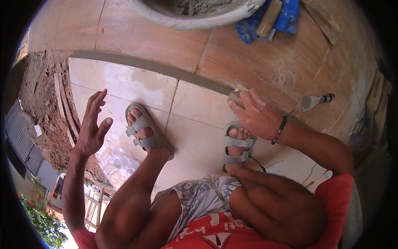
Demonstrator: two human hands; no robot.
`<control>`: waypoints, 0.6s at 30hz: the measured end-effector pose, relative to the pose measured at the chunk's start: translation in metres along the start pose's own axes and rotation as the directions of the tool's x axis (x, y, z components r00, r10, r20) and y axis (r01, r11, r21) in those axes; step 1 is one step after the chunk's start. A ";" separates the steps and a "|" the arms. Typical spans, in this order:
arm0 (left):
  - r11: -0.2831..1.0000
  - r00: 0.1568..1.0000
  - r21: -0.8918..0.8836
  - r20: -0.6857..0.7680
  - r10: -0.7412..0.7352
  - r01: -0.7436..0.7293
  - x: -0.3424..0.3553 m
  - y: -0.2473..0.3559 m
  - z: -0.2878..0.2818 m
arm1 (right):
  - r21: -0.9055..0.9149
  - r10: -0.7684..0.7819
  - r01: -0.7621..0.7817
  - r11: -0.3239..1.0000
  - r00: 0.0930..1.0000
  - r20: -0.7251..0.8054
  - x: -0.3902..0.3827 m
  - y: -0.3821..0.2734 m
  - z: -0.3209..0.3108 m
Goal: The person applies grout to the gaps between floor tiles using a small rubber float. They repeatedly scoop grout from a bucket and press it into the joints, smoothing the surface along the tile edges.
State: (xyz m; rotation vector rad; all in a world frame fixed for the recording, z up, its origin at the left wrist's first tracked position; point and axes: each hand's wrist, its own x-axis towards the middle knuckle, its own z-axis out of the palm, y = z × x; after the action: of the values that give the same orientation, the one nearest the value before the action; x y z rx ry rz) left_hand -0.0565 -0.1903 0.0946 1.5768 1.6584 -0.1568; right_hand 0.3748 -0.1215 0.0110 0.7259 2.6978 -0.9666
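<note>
My right hand (259, 114), with a beaded bracelet at the wrist, is closed on a sponge (236, 98), a small beige-grey block partly hidden by the fingers. It is at the right end of a grey cement strip (145, 66), where the lower pale tiles (199, 108) meet the raised wood-look tiles (157, 43). My left hand (93, 128) holds nothing. Its fingers are apart, and it hangs over the left side of the pale tiles, beside my sandalled left foot (141, 126).
A basin (186, 23) of grey mortar stands at the far edge. Right of it lie a blue plastic piece (288, 18) and a wooden block (269, 18). A putty knife (317, 101) rests at right, near cardboard boxes (375, 99). Clear plastic (118, 162), planks (64, 103) and bare earth (39, 83) lie left.
</note>
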 end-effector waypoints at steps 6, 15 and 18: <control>1.000 0.999 -0.010 -0.030 -0.027 0.027 -0.007 -0.010 -0.004 | -0.010 0.365 -0.367 0.930 0.921 0.136 -0.104 0.049 -0.021; 1.000 1.000 0.026 0.021 -0.015 0.014 0.002 -0.009 0.002 | 0.840 0.677 -0.449 -0.306 0.517 0.524 -0.121 0.086 -0.017; 1.000 1.000 0.031 0.019 -0.003 0.002 0.005 -0.012 0.002 | 0.832 0.667 -0.472 -0.292 0.523 0.531 -0.128 0.086 -0.008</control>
State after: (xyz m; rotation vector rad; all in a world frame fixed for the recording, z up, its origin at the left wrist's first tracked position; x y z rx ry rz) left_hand -0.0653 -0.1904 0.0849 1.5913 1.6507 -0.1990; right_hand 0.5286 -0.1082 0.0117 2.1136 0.6851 -2.2609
